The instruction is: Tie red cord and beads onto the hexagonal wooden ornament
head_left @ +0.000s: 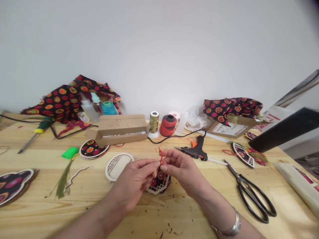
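A thin red cord [160,153] stands up between my two hands, over the middle of the wooden table. My left hand [139,174] pinches its lower part between thumb and forefinger. Closed on the same cord from the other side is my right hand [181,169], thumb and fingertips almost touching the left ones. Just below the fingers is an ornament [160,182] of dark patterned fabric with a pale lattice wood frame, partly covered by my left hand. Whether the cord is joined to it is hidden. Behind my left hand lies a round wooden frame [117,167].
Black scissors [251,192] and a glue gun [195,149] lie to the right. Behind stand a gold thread spool [154,122], a red spool [168,126] and an open cardboard box [122,131]. A green tassel [64,181] and a screwdriver [36,132] lie left.
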A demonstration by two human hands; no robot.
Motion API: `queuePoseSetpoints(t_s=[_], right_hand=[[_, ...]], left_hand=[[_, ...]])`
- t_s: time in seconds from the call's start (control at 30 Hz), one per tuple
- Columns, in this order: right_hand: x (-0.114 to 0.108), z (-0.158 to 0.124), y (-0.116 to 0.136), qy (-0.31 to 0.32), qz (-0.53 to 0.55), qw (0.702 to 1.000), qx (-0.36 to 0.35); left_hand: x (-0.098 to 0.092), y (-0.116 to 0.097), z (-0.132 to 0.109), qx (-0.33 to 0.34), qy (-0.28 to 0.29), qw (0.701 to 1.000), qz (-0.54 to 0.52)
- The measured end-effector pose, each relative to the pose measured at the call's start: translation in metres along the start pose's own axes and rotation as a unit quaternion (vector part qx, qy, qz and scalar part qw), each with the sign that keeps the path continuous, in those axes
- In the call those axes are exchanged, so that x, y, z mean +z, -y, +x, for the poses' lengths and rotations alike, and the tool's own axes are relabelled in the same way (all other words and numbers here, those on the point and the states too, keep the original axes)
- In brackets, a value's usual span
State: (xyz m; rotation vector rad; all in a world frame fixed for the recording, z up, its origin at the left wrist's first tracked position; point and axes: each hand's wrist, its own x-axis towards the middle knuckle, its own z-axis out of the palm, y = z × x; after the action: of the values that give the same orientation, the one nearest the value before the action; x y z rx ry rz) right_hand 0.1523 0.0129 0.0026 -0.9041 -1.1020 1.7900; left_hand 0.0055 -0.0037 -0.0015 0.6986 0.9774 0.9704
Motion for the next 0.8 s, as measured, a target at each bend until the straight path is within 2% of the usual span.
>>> queuePoseSetpoints(t_s=[0.1, 0.23, 0.47, 0.8], right_hand=[[-0.0015, -0.0006, 0.0032, -0.02, -0.036, 0.999, 0.004], [-0.0014, -0.0019, 0.0061, -0.078, -0.11, 0.991, 0.005], [0.0054, -0.0029, 0.0005, -0.039, -0.026, 0.999, 0.003], [0.0057, -0.0014, 0.0001, -0.12, -0.124, 0.984, -0.047]], left_hand=[[0.0004, -0.0008, -0.0001, 0.0, -0.005, 1.0, -0.004], [0.0006, -0.0014, 0.0009, 0.004, -0.009, 1.0, -0.002], [0.0019, -0.0001, -0.0006, 0.006, -0.02, 1.0, 0.009], [0.0038, 0.0001, -0.0037, 0.008, -0.018, 0.999, 0.036]])
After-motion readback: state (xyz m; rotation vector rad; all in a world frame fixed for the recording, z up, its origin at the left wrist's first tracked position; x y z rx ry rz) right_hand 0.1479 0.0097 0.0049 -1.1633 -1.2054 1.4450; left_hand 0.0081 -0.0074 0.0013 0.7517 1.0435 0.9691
